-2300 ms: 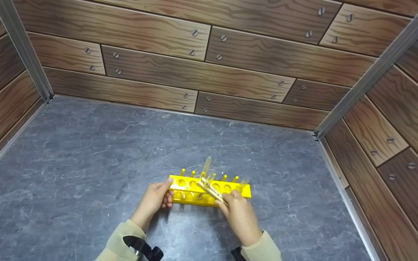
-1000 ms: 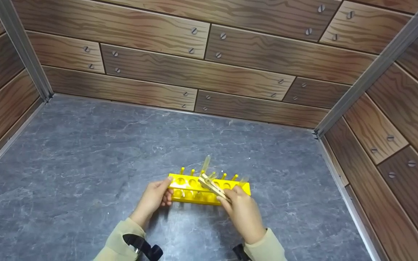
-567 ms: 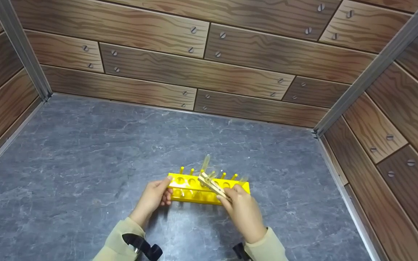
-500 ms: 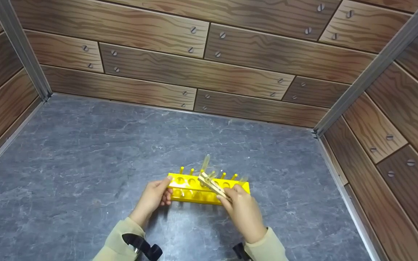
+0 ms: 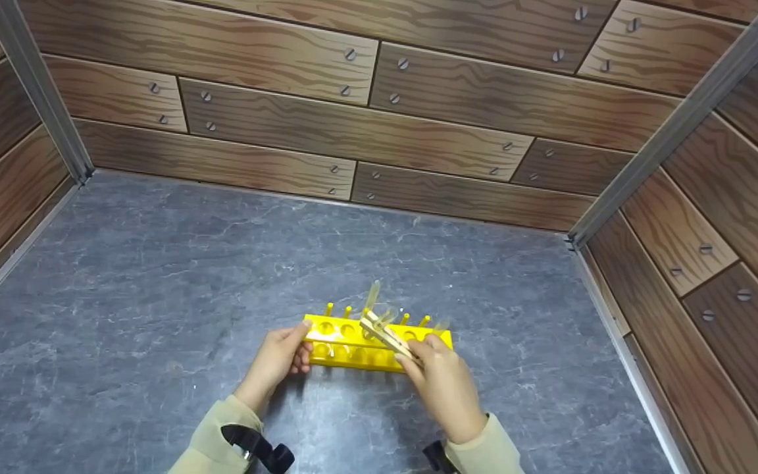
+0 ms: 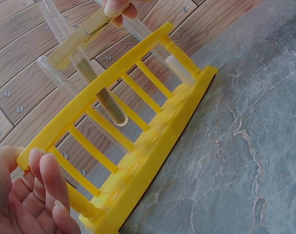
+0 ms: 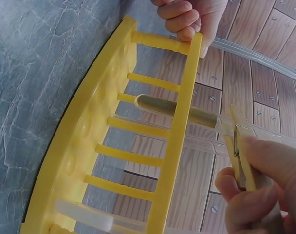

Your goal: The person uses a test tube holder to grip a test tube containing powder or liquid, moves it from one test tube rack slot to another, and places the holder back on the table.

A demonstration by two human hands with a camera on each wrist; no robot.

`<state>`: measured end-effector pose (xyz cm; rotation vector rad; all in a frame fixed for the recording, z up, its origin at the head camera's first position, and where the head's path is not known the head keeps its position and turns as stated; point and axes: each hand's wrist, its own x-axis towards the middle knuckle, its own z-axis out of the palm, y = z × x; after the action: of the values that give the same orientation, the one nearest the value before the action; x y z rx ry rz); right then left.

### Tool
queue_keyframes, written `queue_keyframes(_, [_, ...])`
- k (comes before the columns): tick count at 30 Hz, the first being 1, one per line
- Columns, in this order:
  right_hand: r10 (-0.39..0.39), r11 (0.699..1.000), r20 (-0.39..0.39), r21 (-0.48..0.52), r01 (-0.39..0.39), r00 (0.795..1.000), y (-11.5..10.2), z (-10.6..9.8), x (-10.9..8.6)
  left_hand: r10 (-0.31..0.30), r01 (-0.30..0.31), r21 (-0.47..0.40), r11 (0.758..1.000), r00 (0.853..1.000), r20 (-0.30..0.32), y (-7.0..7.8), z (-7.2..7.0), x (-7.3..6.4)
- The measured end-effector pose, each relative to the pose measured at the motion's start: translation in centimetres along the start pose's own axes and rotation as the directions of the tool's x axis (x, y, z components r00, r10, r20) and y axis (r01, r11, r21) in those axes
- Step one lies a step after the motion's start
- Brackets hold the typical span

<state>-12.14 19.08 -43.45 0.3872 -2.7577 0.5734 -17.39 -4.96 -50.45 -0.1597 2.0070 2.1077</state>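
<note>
My left hand (image 5: 277, 359) grips the left end of a yellow test tube rack (image 5: 441, 339), thumb on its top plate. My right hand (image 5: 445, 388) pinches a wooden test tube holder (image 5: 389, 339), which is clamped round a clear test tube (image 6: 106, 105) with brownish contents. That tube passes through a hole in the rack's top plate. Its rounded end hangs above the base (image 7: 36, 195), slightly tilted. Another clear tube (image 6: 55, 75) stands close behind it, and a tube with white contents (image 6: 179, 68) stands at the rack's right end.
The rack stands on a grey marbled surface (image 5: 188, 296). Wood-patterned walls (image 5: 274, 131) enclose the back and sides, with grey metal strips at the corners. Yellow pegs (image 5: 329, 309) stick up along the rack's far side.
My right hand has shifted slightly to the right with the holder since the earliest frame. The left hand keeps its grip and the rack stays put; the head view has tilted a little.
</note>
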Motion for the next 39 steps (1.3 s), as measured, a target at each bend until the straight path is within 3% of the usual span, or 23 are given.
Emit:
queue_keyframes(8, [0.006, 1.0, -0.002, 0.015, -0.006, 1.0, -0.1, -0.3, -0.1, 0.005, -0.005, -0.004, 1.0, 1.0, 0.016, 3.1, 0.3, -2.4])
queue_keyframes(20, [-0.002, 1.0, -0.017, -0.009, 0.001, 1.0, -0.2, -0.6, -0.1, -0.015, 0.015, 0.008, 1.0, 1.0, -0.01, 0.2, 0.0, 0.0])
queue_keyframes(39, [0.017, 1.0, -0.013, 0.018, -0.017, 1.0, -0.3, -1.4, -0.1, 0.0, 0.0, 0.0, 1.0, 1.0, -0.016, 0.1, 0.1, 0.0])
